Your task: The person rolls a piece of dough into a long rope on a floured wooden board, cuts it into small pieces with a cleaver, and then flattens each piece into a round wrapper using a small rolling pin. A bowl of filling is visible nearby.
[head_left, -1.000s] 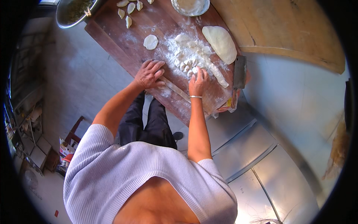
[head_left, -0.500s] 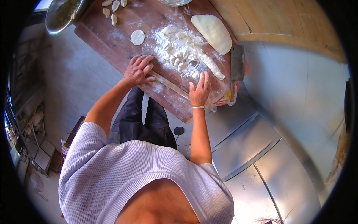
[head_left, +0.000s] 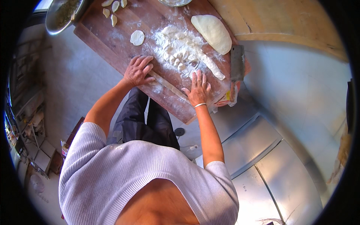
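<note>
A slim, pale wooden rolling pin (head_left: pixel 168 86) lies slantwise along the near edge of the floury board (head_left: pixel 108 45). My left hand (head_left: pixel 138 70) is closed over its left end, the pin showing between thumb and forefinger. My right hand (head_left: pixel 197 89) is open with fingers spread, by the pin's right end; whether it touches the pin I cannot tell. Beyond my hands, small cut dough pieces (head_left: pixel 177 60) sit in a patch of flour, with a floured dough rope (head_left: pixel 213 68) to their right. One flat dough round (head_left: pixel 137 38) lies farther left.
A large folded slab of dough (head_left: pixel 212 34) lies at the board's far right, near a cleaver (head_left: pixel 237 63) on the right edge. Several shaped dumplings (head_left: pixel 114 19) are at the far left, beside a metal bowl of filling (head_left: pixel 64 15). A glass bowl (head_left: pixel 174 2) stands at the back.
My right hand has shifted slightly left and turned, its fingers spreading wider. My left hand and the rolling pin stay almost where they were.
</note>
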Motion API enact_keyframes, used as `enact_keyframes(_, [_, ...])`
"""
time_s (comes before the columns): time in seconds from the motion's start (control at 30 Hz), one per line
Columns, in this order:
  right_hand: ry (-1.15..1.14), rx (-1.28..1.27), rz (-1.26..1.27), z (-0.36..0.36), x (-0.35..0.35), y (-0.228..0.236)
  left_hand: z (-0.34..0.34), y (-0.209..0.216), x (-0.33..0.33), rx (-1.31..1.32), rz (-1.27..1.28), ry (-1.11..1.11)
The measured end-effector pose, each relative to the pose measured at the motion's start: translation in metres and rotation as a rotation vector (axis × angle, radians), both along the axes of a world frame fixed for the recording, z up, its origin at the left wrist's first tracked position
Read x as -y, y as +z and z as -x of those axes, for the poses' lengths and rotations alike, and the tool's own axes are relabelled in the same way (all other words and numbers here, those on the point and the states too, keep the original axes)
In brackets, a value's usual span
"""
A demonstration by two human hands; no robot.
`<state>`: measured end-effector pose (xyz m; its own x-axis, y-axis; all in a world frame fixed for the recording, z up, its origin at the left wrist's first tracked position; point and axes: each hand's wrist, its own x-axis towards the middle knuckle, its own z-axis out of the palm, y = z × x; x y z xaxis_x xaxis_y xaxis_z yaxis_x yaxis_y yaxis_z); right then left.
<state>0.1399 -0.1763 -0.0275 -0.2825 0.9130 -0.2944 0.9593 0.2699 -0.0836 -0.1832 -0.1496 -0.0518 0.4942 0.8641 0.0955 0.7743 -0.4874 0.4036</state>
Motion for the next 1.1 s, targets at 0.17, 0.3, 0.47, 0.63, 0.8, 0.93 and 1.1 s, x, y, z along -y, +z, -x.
enact_keyframes(0.17, [-0.067,-0.139,0.044,0.008,-0.012,0.016,0.001,0.0,-0.006,0.004,-0.023,0.026])
enact_keyframes(0.3, [-0.01,-0.229,-0.155,0.03,-0.04,0.022,0.0,0.001,-0.002,0.015,-0.004,0.026])
enact_keyframes(0.47, [0.095,-0.134,-0.08,0.039,-0.063,0.008,0.002,-0.001,0.001,0.054,0.004,0.027])
enact_keyframes(0.63, [0.135,-0.014,-0.035,0.036,-0.064,0.0,0.002,-0.003,-0.002,0.033,0.015,0.029])
enact_keyframes(0.8, [0.122,-0.08,-0.031,0.033,-0.067,0.009,0.002,-0.004,0.001,0.051,-0.006,0.024])
enact_keyframes(0.93, [0.046,-0.151,-0.124,0.013,-0.048,0.01,0.0,-0.001,0.0,0.06,-0.009,0.03])
enact_keyframes(1.1, [0.09,-0.266,-0.203,0.038,-0.056,0.018,0.002,-0.004,0.003,0.063,-0.007,0.042])
